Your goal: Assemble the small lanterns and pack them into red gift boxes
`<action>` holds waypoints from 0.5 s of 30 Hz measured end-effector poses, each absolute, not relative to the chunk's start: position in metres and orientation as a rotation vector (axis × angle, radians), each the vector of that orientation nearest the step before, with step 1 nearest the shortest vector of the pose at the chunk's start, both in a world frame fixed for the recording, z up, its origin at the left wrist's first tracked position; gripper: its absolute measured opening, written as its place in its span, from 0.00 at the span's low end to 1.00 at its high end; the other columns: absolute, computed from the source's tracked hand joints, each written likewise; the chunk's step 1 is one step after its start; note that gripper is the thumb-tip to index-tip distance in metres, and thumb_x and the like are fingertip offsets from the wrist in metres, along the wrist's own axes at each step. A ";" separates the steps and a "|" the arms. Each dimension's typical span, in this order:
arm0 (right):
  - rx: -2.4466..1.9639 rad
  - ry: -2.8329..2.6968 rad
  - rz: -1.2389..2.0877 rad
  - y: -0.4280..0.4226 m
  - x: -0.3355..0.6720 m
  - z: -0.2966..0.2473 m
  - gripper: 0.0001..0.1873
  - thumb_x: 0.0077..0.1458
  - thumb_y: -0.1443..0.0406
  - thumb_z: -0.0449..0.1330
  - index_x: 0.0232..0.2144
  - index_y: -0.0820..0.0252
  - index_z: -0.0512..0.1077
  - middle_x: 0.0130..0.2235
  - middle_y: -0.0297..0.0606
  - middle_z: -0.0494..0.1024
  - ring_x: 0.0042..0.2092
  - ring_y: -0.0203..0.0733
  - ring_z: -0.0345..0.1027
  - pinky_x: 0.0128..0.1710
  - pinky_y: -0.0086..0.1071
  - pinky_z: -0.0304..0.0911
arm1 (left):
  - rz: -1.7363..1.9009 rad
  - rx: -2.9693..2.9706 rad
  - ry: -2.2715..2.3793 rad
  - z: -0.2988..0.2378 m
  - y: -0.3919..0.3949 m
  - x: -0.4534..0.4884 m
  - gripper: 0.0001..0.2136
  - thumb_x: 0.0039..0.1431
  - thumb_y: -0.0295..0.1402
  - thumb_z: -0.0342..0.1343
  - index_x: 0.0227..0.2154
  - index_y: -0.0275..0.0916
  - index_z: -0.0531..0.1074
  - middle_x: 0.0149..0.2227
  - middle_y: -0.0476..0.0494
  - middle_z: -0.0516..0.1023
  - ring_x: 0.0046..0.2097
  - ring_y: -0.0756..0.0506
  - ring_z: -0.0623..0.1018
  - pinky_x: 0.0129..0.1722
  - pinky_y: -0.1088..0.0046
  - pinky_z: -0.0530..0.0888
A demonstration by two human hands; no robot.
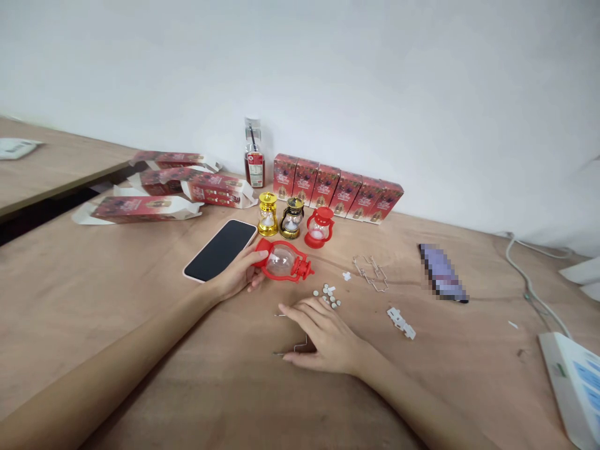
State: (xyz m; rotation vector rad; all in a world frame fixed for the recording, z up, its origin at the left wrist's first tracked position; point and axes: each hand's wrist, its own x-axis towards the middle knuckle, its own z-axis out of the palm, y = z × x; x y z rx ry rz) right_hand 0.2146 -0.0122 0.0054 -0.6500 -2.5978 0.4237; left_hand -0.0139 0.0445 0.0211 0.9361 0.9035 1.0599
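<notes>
In my left hand (241, 272) is a small red toy lantern (281, 260) with a clear globe, held on its side by its base, its top pointing right. My right hand (323, 334) is low over the table, thumb and fingers spanning a thin bent metal wire handle (300, 345). The wire's two ends point left, and my fingers hide part of it. Just beyond this hand lie several button cells (332, 300). Three lanterns stand upright further back: a gold one (267, 215), a black-and-gold one (292, 219) and a red one (319, 228).
More wire handles (371, 273) and a white plastic strip (401, 323) lie to the right. A phone (220, 251) is beside my left hand, a blurred-out one (443, 273) far right. Red boxes (328, 185), opened cartons (140, 209) and a bottle (254, 164) are behind; a power strip (569, 381) is front right.
</notes>
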 end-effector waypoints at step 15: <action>-0.911 -1.943 0.149 -0.011 0.212 0.004 0.31 0.53 0.62 0.63 0.57 0.54 0.58 0.47 0.44 0.76 0.44 0.46 0.72 0.42 0.41 0.70 | 1.001 0.987 0.976 0.020 0.043 -0.009 0.22 0.39 0.51 0.62 0.27 0.36 0.66 0.14 0.51 0.69 0.10 0.55 0.61 0.05 0.82 0.55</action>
